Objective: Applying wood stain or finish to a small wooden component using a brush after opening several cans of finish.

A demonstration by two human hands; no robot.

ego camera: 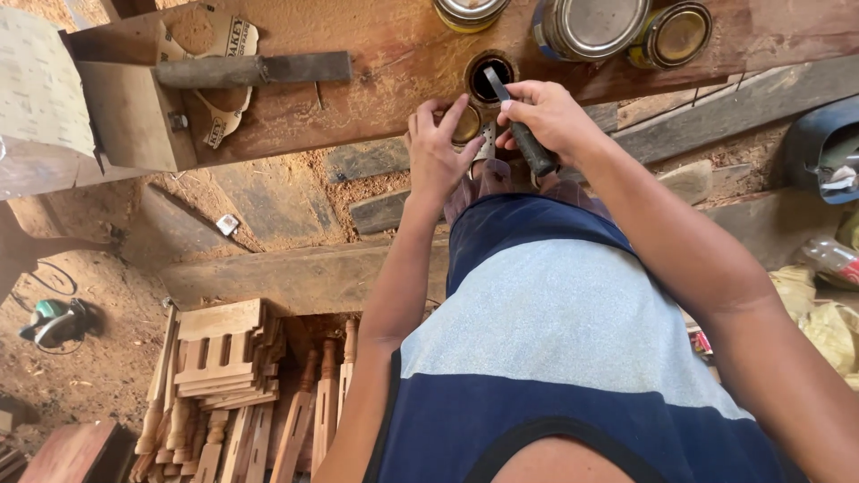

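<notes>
While left hand [438, 148] steadies small tin [466, 125], right hand [548, 114] grips chisel [519, 125].

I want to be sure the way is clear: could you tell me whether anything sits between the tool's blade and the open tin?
Nothing visible does: the right hand holds the tool with its blade tip at the open tin.

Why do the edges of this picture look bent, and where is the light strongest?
Head view: the wide lens bows the wooden bench and stretches the forearms toward the corners; daylight is warm and even, with glare on the tin lids; soft shadow lies under the bench over the stacked turned wood; the left hand and right hand with the dark-handled tool look sharp.
</notes>
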